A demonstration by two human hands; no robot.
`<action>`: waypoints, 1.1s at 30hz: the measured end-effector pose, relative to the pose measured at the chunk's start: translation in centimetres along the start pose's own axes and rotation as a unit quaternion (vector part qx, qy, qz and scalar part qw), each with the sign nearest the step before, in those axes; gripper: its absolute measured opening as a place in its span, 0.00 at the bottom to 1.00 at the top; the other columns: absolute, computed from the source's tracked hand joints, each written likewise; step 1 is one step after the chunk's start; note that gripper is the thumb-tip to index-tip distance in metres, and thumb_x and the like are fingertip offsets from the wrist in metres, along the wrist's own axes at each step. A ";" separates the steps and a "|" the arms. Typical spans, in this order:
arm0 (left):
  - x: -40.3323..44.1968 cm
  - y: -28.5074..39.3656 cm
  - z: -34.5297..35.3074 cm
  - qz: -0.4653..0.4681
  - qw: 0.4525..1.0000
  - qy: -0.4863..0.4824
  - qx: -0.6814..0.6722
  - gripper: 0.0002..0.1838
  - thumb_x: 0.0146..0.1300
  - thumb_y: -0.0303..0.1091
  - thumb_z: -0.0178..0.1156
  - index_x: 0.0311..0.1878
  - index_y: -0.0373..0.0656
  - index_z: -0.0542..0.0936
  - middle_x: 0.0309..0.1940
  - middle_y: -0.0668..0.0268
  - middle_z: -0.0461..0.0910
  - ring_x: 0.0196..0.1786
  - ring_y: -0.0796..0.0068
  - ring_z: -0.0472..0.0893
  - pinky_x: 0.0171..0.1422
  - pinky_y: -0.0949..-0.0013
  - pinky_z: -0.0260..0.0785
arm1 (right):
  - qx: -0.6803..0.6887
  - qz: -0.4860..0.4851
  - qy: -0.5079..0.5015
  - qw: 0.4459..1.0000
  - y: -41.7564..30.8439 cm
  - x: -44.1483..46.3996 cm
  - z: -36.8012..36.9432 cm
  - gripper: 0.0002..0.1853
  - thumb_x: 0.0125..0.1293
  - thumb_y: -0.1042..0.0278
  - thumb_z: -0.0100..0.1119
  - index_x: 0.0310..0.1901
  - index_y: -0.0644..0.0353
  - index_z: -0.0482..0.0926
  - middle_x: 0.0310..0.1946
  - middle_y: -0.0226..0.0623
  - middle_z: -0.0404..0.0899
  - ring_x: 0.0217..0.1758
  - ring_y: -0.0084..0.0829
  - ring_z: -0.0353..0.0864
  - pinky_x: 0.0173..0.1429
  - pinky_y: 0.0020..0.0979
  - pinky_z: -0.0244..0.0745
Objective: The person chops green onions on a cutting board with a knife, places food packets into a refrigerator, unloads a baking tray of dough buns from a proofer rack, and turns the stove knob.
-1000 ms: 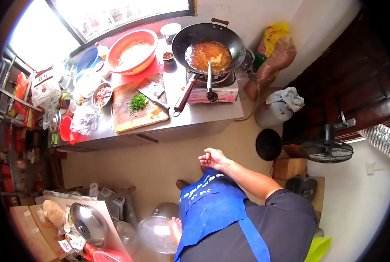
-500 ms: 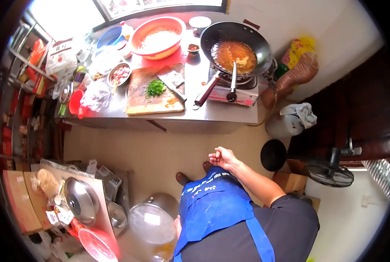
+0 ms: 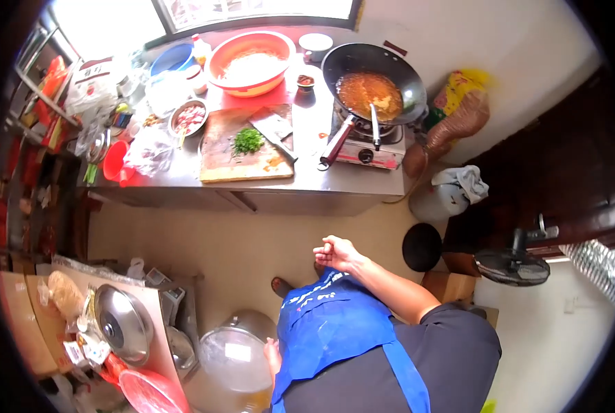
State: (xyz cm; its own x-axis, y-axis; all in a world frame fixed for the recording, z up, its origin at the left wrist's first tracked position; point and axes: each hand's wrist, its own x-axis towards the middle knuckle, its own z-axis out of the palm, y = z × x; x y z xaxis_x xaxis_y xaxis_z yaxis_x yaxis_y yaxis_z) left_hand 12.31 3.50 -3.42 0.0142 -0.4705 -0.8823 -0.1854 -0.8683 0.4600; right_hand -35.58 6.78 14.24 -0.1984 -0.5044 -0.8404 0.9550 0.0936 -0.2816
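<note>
My right hand [image 3: 338, 254] hangs in front of the blue apron [image 3: 335, 320], above the floor. Its fingers are curled in, and I see nothing in them. My left hand [image 3: 273, 356] shows only in part at the apron's left edge, near a large lidded pot [image 3: 233, 352]. On the counter ahead, a wok [image 3: 407, 86] with bubbling reddish-brown liquid rests on a gas stove [image 3: 383, 155], a ladle [image 3: 376, 131] leaning in it. Left of it lie a cutting board [image 3: 218, 151], chopped greens [image 3: 248, 141] and a cleaver [image 3: 273, 128].
Behind the board are a red basin [image 3: 223, 80] and a bowl of cut meat [image 3: 188, 118]. A gas cylinder [image 3: 437, 201] and a fan [image 3: 513, 267] stand at the right. A steel lid [image 3: 125, 323] lies on the lower-left side table, beside a pink basin [image 3: 152, 394].
The view has shifted slightly. My right hand appears lower and further left, still curled. More of my left hand shows beside the apron. The counter things keep their places.
</note>
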 end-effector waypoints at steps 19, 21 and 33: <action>3.3 -1.1 -0.7 -0.034 0.999 0.022 -0.006 0.26 0.72 0.47 0.56 0.61 0.34 0.70 0.51 0.49 0.77 0.49 0.51 0.82 0.49 0.53 0.77 | 0.047 0.014 0.029 0.998 0.8 -1.0 -0.1 0.21 0.70 0.62 0.50 0.17 0.59 0.70 0.35 0.48 0.82 0.39 0.40 0.80 0.56 0.44 0.77; 3.6 -1.3 -0.6 -0.034 0.999 0.027 -0.007 0.26 0.72 0.47 0.56 0.61 0.34 0.70 0.51 0.50 0.77 0.49 0.50 0.82 0.50 0.52 0.77 | 0.043 0.012 0.016 0.999 0.9 -1.2 -0.1 0.20 0.70 0.63 0.49 0.18 0.57 0.71 0.34 0.49 0.82 0.36 0.39 0.81 0.53 0.44 0.80; 1.2 -0.9 -0.6 -0.022 0.998 0.053 -0.031 0.18 0.71 0.44 0.58 0.51 0.37 0.77 0.37 0.58 0.82 0.33 0.70 0.80 0.40 0.68 0.73 | 0.036 0.018 0.012 0.999 1.8 -1.3 -0.1 0.21 0.70 0.63 0.51 0.16 0.58 0.70 0.35 0.48 0.83 0.38 0.39 0.80 0.56 0.44 0.78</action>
State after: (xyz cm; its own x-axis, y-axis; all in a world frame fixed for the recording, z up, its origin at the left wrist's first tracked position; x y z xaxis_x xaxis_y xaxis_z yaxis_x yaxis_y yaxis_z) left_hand 13.09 3.64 -4.84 0.1253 -0.4427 -0.8879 -0.1214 -0.8950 0.4292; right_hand -33.66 7.69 14.76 -0.1677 -0.4818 -0.8601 0.9748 0.0489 -0.2175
